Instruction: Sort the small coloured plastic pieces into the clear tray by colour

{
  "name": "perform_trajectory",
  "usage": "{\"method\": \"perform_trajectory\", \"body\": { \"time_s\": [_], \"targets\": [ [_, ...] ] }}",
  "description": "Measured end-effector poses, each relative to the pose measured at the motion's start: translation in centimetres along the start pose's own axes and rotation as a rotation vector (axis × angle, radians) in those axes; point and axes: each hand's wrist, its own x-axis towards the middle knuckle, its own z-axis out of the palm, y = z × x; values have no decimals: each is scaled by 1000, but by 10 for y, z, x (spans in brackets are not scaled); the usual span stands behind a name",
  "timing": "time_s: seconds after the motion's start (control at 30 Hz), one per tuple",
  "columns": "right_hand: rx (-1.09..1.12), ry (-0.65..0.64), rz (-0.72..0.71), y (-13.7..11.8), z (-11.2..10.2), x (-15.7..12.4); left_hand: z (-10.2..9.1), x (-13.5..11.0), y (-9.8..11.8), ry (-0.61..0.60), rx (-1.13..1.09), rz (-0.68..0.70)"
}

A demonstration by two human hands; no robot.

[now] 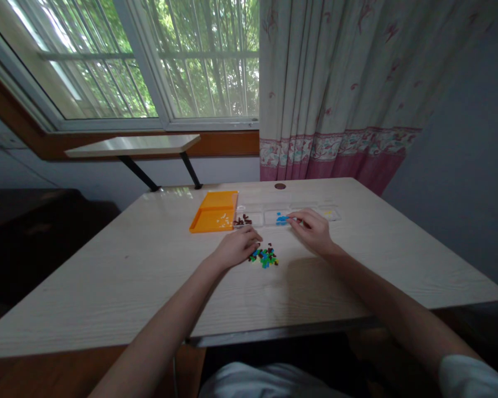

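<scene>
A shirt (253,381) was nearest; the left hand (237,247) touched mixed pieces (268,258), the right hand (313,226) reached blue pieces (281,220); whether fingers gripped any was unclear; a careless left-hand brush could scatter the pile.

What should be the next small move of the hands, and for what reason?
Probably the left hand should slide a blue piece out of the mixed pile: the hand rests at its edge, and the clear tray groups blue pieces beside the right hand, apart from the brown pieces.
</scene>
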Motion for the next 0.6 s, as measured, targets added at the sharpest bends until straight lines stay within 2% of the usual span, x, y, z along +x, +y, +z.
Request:
{"method": "perform_trajectory", "body": {
  "time_s": [0.17,0.4,0.6],
  "targets": [
    [-46,-20,59,2,1,0,-1,0,-1,-5,45,-46],
    [-251,-63,297,26,14,-7,-3,2,3,2,9,-22],
    [-320,-149,303,39,22,-8,-3,3,2,8,-16,-11]
  ]
}}
